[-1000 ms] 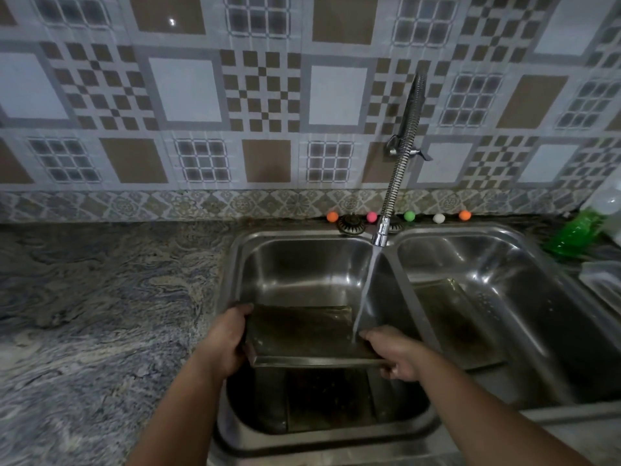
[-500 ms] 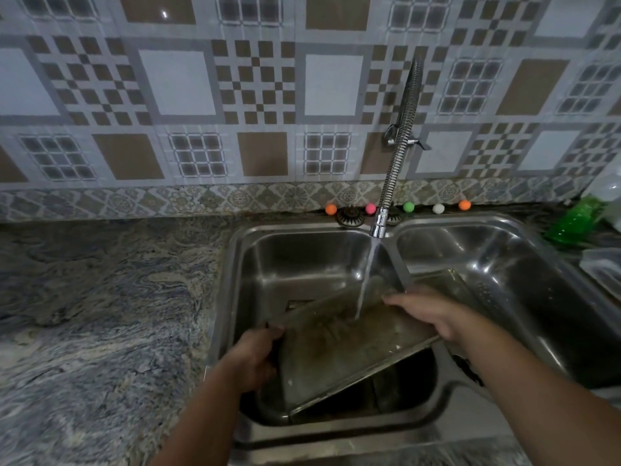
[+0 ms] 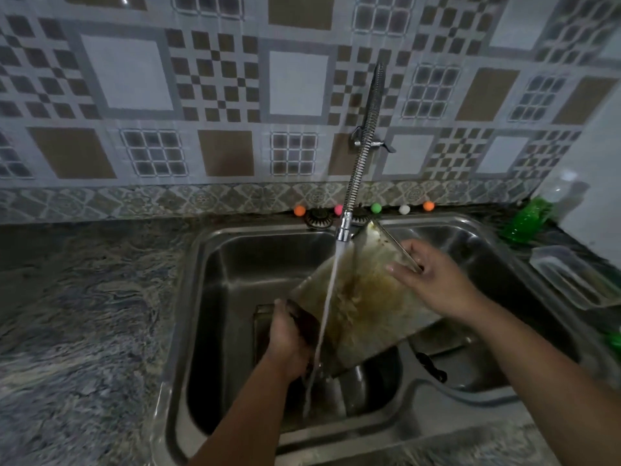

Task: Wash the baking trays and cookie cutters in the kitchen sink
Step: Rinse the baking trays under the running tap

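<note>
Both hands grip tilted tray (image 3: 366, 307); faucet (image 3: 364, 156) overhead, streaming.

Glossy steel sink (image 3: 215, 264), stained metal baking tray (image 3: 369, 297), mottled stone countertop (image 3: 84, 314).

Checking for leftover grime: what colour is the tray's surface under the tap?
Brown, greasy streaks over dull metal on the baking tray, seen in the head view.

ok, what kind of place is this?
Most likely a home kitchen: a steel double sink set in a stone counter, a tiled wall behind, and a spring tap running onto a baking tray.
</note>
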